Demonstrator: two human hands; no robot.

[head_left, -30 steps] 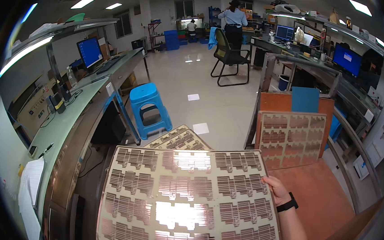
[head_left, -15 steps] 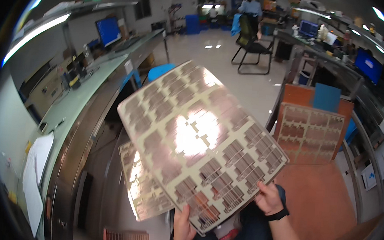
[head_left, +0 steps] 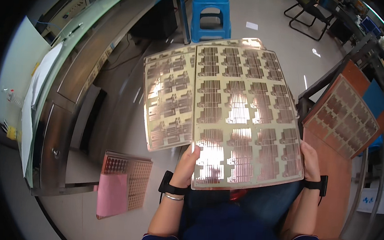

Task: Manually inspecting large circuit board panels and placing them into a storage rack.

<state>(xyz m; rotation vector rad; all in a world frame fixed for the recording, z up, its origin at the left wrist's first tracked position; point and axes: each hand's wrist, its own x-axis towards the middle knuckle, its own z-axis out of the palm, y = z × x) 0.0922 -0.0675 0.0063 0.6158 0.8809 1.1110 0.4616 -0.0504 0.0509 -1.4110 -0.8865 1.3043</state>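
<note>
A large copper-patterned circuit board panel point(head_left: 249, 127) is tilted up in front of me, its pale surface covered with rows of shiny traces. My left hand point(head_left: 184, 168) is closed on its lower left edge, thumb on the face. My right hand point(head_left: 309, 160) grips the lower right edge. The fingers of both hands are partly hidden behind the panel. Behind it, a second patterned panel point(head_left: 170, 101) sticks out to the left. Another panel's edge point(head_left: 247, 42) shows past the top. What supports these rear panels is hidden.
A similar panel point(head_left: 345, 117) leans on a reddish-brown board at the right, beside a blue sheet point(head_left: 377, 97). A pink sheet point(head_left: 112, 194) lies over boards at lower left. A workbench point(head_left: 64, 80) runs along the left. A blue stool point(head_left: 212, 0) stands ahead.
My view has tipped downward. The held panel has turned from a diagonal slant to nearly square in front of me. Both hands remain on its edges.
</note>
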